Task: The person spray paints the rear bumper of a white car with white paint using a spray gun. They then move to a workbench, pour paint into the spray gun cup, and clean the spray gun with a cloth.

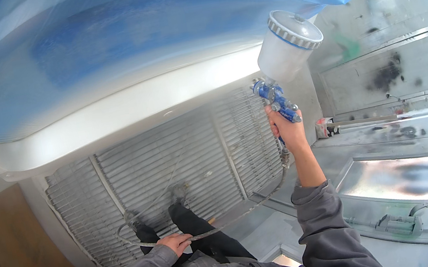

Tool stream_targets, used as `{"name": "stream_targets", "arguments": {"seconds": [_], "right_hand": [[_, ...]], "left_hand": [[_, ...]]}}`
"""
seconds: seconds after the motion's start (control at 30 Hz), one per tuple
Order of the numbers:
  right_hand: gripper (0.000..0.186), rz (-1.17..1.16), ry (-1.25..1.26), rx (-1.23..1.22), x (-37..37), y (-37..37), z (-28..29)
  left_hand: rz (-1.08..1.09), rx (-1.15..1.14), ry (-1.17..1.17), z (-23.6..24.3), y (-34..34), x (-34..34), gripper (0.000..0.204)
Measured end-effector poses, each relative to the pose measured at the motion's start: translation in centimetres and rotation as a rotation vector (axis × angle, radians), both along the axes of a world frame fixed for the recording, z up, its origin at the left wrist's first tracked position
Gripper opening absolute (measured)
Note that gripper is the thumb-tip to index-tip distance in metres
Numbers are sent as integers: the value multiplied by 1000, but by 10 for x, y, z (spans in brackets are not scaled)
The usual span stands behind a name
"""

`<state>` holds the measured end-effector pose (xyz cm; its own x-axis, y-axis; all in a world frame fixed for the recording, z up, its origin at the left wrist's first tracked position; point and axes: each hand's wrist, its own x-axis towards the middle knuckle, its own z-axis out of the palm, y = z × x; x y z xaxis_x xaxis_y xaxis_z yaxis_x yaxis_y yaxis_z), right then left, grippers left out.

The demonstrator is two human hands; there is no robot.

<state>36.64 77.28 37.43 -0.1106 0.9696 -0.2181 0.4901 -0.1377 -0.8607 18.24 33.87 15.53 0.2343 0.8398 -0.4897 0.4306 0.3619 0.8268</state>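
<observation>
My right hand (288,128) is closed around the handle of a blue spray gun (278,101), raised at the right end of a long white painted panel (126,114). A translucent paint cup (283,57) with a grey ribbed lid sits on top of the gun. From the gun's handle, an air hose (259,202) hangs down and runs across in front of my body to the left. My left hand (176,243) is closed on this hose near my waist. Blue masking film (150,25) covers the large body above the white panel. No spray is clearly visible.
Slatted floor grating (168,164) lies under my feet. A brown board (28,255) leans at the left. To the right stands a paint-spotted wall with a framed panel (385,73), a lit window (408,177) and a small container (326,127).
</observation>
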Motion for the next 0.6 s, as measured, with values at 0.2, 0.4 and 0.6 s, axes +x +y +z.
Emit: {"name": "stream_targets", "arguments": {"seconds": [0.2,0.4,0.6], "right_hand": [[19,-38,-47,120,48,55,9],[31,-116,-35,208,82,101,27],[19,-180,-92,328,113,141,45]], "left_hand": [[2,41,-13,14,42,21,37],[24,42,-40,29,78,41,37],[80,127,-55,38,108,57,37]]}}
